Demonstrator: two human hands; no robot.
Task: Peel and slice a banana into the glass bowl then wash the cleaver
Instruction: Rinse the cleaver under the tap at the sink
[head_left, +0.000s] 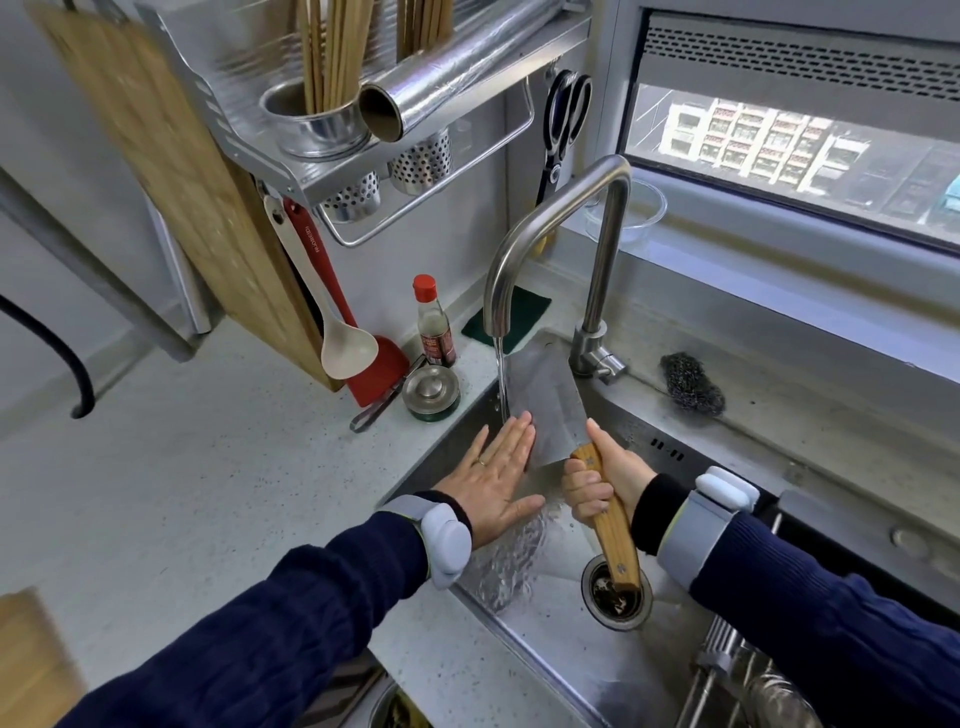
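The cleaver is held over the sink, its blade pointed away and tilted up beneath the tap. Its wooden handle is gripped by the right hand, whose fingers are curled round it. The left hand is laid flat against the left face of the blade, with the fingers straight and close together and the thumb spread towards the near side. A stream of water is seen falling from the spout onto the blade's left edge, just beside the left fingertips, and is broken into splashes in the sink below that hand. The drain is partly covered by the near end of the handle. The glass bowl is set on the window ledge at the far right, behind the tap; what it holds cannot be made out. On the worktop to the left of the sink, a red-capped bottle is stood near a green pad. A steel scourer is left on the sink's far right rim. A wooden board is hung at the far left.
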